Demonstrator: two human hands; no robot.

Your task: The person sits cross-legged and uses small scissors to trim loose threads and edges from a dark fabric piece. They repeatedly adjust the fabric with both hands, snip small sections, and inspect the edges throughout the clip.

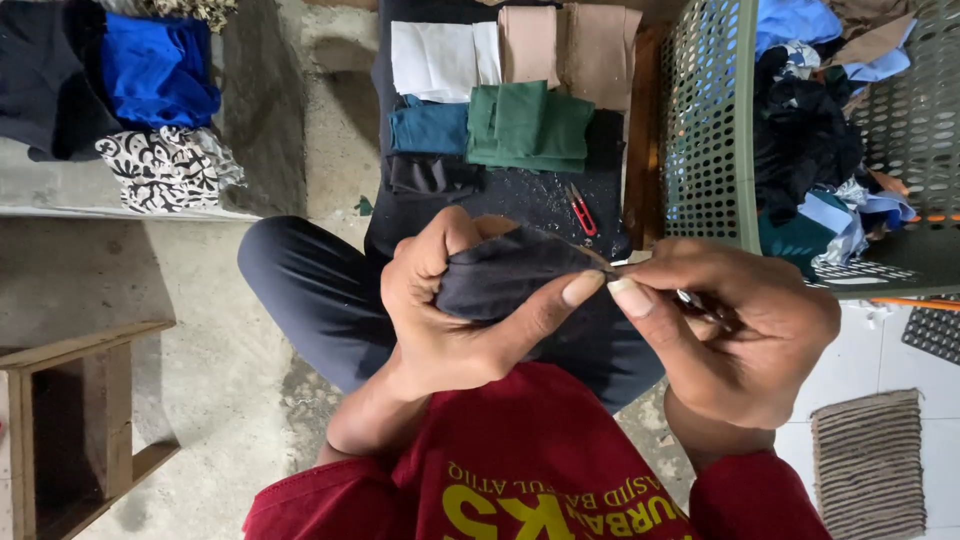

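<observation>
Mid-step on a hand-finishing job, by the look of it: dark cloth piece (505, 280) bunched in the left hand (450, 310), fingers curled tight around it, thumb pressed along its right edge. Right hand (740, 330) just beside it, thumb and forefinger pinched shut at that same edge on something thin and pale, too small to tell whether thread or a small tool. Held near the body, above the lap and dark trousers.

Farther off on the dark surface (540, 200): red thread snips (582, 210), folded green cloth (528, 125), teal, white and beige pieces. To the right, a green perforated basket (705, 130) heaped with mixed fabric scraps.

Next move likely calls for a steady pinch and a fine pull along the edge, keeping the bunch firmly gripped.
</observation>
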